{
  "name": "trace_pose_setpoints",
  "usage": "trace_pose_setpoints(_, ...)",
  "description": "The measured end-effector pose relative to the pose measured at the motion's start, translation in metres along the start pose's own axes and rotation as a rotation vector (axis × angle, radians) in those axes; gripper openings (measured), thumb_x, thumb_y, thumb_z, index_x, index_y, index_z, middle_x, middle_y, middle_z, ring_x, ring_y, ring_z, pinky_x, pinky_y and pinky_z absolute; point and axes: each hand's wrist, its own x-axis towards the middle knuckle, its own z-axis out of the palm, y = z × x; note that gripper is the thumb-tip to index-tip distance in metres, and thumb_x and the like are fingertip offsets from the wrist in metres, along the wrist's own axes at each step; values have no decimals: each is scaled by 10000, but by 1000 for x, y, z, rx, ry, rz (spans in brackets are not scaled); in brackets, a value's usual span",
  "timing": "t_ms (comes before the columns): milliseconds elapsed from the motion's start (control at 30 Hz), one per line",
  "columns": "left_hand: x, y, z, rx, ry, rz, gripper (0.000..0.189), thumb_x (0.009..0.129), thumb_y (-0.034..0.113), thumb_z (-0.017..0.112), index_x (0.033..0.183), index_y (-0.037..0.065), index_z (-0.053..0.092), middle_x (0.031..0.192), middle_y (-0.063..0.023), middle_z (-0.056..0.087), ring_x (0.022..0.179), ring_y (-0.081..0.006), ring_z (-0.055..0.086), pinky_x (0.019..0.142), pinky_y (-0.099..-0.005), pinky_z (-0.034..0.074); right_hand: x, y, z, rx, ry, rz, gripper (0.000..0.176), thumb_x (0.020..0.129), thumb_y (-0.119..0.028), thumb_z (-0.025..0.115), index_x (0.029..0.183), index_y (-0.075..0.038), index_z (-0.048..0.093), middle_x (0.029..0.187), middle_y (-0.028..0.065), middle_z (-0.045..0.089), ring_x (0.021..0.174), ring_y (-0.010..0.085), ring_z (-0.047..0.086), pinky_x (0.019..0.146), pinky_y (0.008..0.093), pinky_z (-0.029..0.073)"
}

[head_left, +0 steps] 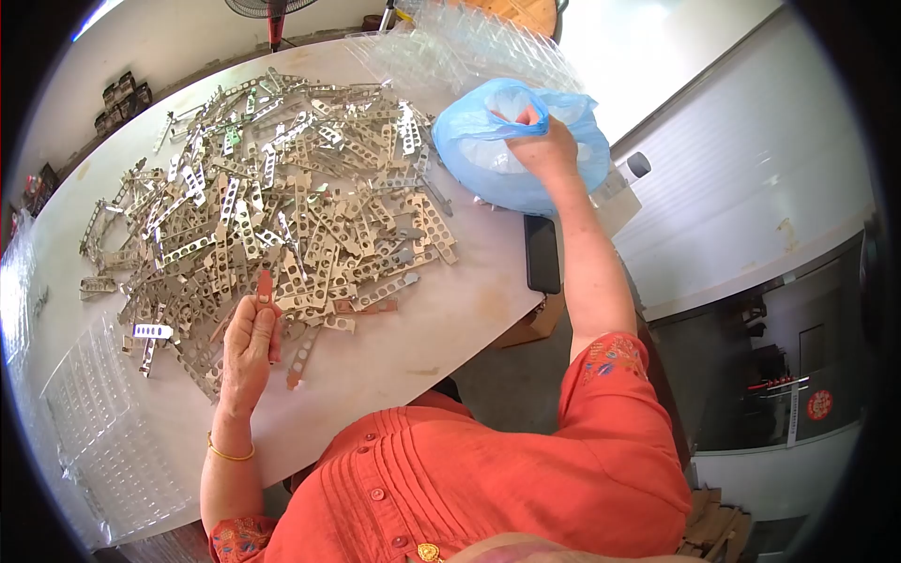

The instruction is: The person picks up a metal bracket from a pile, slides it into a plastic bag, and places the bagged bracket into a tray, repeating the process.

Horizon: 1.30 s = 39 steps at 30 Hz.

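Note:
A wide heap of perforated metal strips (300,206) covers much of the round white table. At the near edge of the heap, my left hand (248,349) is closed on a strip (265,287) that looks reddish and stands upright between thumb and fingers. Over on the right, my right hand (544,150) is at the opening of a blue plastic bag (479,155), its fingertips partly hidden by the blue film. Whether it holds anything besides the bag's edge cannot be seen. A few strips lie just right of my left hand.
A black phone (542,253) lies at the table's right edge, below the bag. Clear plastic trays (108,432) rest at the lower left, with more clear plastic (450,47) behind the bag. A fan (272,11) stands beyond the far edge.

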Motion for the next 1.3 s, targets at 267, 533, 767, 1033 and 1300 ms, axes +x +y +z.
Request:
trace_pose_setpoints(267,0,-1,0,5,-2,-2,197,1086,188,443,1001,42,545,698,40,464,580,-41,390,535,-200,359,8,22,15,51,44,-43,207,848,-283,633,854,-85,690,863,195,718,846,400,684,729,470,531)
trace_pose_setpoints(533,-1,-1,-1,-38,-2,-21,181,1082,187,446,1005,56,545,724,43,484,592,-40,408,543,-194,369,-56,-7,-27,899,187,130,238,1030,-231,541,931,-14,532,844,102,704,584,92,589,505,239,446)
trace_pose_setpoints(767,-2,2,-3,-192,-17,-111,168,1073,188,457,1009,65,552,752,28,515,622,-56,460,568,-207,411,-137,-61,-9,1177,323,-340,99,1053,-115,507,1066,-22,475,1001,129,708,613,90,604,531,205,448)
trace_pose_setpoints(1033,-2,4,-7,-574,-193,-72,194,1058,177,492,1054,5,581,1145,-144,655,1000,-216,674,779,-303,559,-168,-139,52,1485,-77,-304,104,1042,-108,534,1033,-15,489,1035,156,703,759,118,677,606,221,532)
trace_pose_setpoints(1300,3,-5,-13,-568,-149,27,215,1064,180,479,1102,6,600,1247,-184,628,1099,-279,657,852,-362,584,-181,-185,82,1487,-131,-187,129,1014,-94,588,983,-24,484,987,129,696,789,99,682,612,203,533)
